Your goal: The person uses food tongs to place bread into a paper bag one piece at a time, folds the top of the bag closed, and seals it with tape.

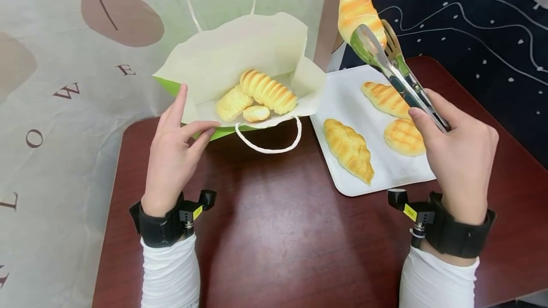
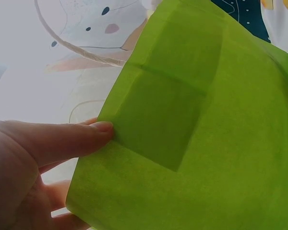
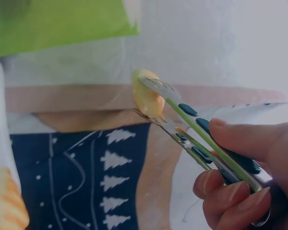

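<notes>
Beyond the right hand (image 1: 462, 156), the bread roll (image 1: 358, 8) sits clamped in tongs (image 1: 413, 94) that hand grips, long axis slanting away; left hand (image 1: 171, 151), well apart, pinches the paper bag (image 1: 257, 42), which lies leftward of the roll, nearer itself.

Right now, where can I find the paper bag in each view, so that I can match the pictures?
Head: the paper bag is in the upper part, slightly left of centre.
Left wrist: its green side fills most of the right half.
Right wrist: part of it shows, top left corner.
Shared landmark: the dark dotted cloth, at upper right, top right and lower left respectively.
</notes>
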Demonstrator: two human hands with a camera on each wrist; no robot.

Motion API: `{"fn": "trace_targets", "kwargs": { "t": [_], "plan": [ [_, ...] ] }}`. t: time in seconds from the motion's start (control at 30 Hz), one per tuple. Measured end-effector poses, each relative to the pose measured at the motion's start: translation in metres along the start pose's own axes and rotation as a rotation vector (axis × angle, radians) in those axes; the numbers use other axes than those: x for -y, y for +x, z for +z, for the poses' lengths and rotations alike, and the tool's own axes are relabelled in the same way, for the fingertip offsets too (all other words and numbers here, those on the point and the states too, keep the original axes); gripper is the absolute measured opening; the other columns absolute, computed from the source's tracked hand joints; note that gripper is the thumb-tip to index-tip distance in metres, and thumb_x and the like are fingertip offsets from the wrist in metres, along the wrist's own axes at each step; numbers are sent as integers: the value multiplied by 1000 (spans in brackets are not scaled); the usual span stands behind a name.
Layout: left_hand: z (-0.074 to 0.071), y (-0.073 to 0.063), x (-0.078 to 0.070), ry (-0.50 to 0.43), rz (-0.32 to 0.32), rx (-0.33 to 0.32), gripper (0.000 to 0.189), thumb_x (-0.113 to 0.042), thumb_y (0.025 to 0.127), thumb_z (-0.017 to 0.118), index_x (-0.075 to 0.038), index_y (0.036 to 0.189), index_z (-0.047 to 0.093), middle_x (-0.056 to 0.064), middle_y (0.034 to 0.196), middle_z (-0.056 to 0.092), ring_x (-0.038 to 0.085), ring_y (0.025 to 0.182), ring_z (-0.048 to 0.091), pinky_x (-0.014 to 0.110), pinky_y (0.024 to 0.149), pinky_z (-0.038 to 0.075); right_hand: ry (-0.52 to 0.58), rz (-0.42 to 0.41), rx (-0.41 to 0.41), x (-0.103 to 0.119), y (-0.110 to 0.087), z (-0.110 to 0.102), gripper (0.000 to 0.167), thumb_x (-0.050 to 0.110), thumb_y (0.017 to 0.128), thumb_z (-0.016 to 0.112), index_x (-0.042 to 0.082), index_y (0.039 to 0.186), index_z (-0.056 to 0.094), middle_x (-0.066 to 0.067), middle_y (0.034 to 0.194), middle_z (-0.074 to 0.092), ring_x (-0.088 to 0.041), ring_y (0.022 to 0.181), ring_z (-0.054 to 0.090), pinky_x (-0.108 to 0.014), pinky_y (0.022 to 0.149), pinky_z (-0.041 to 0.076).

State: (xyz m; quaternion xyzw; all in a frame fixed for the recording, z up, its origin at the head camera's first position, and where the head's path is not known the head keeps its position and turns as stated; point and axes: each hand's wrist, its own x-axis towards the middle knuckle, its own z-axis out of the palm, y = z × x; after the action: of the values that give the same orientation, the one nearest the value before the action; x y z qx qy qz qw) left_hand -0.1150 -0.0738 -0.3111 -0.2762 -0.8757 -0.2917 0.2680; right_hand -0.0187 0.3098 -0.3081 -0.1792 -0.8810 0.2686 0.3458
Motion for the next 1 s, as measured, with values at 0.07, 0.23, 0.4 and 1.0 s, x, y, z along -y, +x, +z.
{"fn": "trace_targets", "kwargs": {
  "t": [0.07, 0.23, 0.4, 1.0],
  "plan": [
    [0, 0, 0, -2, 4, -2, 12, -12, 79, 68, -15, 90, 74, -4, 145, 22, 21, 127, 29, 43, 91, 33, 11, -10, -15, 5, -3, -3, 32, 41, 80, 62, 43, 111, 59, -4, 65, 53, -12, 46, 29, -25, 45, 20],
    [1, 1, 0, 0, 11, -8, 12, -13, 79, 68, -14, 89, 74, -2, 145, 23, 22, 126, 30, 43, 91, 34, 34, -48, -23, 18, -9, -9, 33, 37, 80, 64, 42, 112, 59, -6, 73, 59, -7, 47, 31, -22, 46, 21],
    [2, 2, 0, -1, 15, -13, 11, -13, 79, 69, -13, 88, 74, 0, 145, 24, 22, 127, 30, 43, 92, 33, 86, -120, -6, 30, -14, -9, 35, 32, 79, 66, 40, 112, 60, -5, 84, 66, -2, 52, 35, -19, 48, 23],
    [1, 1, -1, 10, 23, -3, 10, -14, 77, 70, -12, 86, 74, 0, 145, 24, 23, 127, 30, 41, 94, 32, 119, -392, 159, 56, -32, 11, 45, 25, 75, 73, 24, 118, 61, -2, 97, 67, -8, 62, 44, -20, 50, 26]
  ]
}}
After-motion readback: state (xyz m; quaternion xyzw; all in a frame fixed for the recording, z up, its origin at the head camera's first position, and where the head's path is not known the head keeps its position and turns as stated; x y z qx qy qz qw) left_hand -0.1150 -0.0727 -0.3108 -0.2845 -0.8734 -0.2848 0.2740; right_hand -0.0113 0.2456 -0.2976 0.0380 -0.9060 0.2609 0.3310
